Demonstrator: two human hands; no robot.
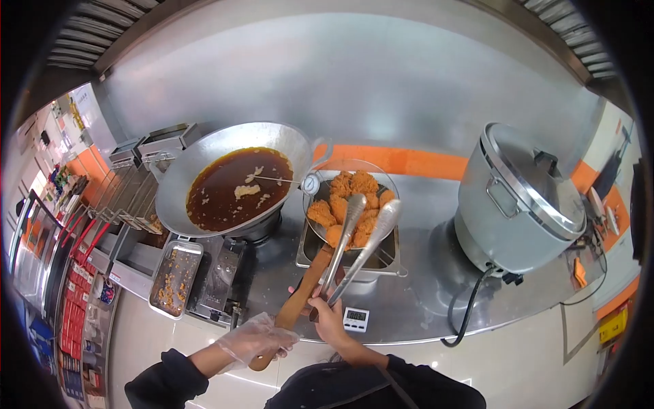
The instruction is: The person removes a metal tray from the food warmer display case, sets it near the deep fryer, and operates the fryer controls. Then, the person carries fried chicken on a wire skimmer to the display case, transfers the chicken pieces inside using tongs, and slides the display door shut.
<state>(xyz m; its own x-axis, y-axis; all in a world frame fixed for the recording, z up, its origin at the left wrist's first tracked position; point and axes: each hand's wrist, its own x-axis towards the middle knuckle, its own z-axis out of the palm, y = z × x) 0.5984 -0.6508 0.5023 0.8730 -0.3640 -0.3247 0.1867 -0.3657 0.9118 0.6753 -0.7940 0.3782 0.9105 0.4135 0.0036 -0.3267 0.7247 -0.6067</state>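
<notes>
My left hand [262, 339], in a clear plastic glove, is closed round a long wooden paddle [300, 291] that slants up to the right. Beside it, my right hand [330, 323] is closed on the lower end of metal tongs [360, 247]. The tongs' two wide ends point away, over fried chicken pieces [354, 198] heaped in a wire basket [398, 198]. This basket rests above a metal container [388, 262]. Left of it, a large wok [174, 198] holds dark oil [225, 180] with pale bits floating, and a dial thermometer [310, 184] sits at its rim.
A big lidded cooker [501, 198] with a black cord stands at the right of the steel counter [422, 307]. A small digital timer [355, 319] lies near the front edge. At left are a crumb-strewn tray [176, 278], wire fry baskets [129, 194] and red-handled baskets.
</notes>
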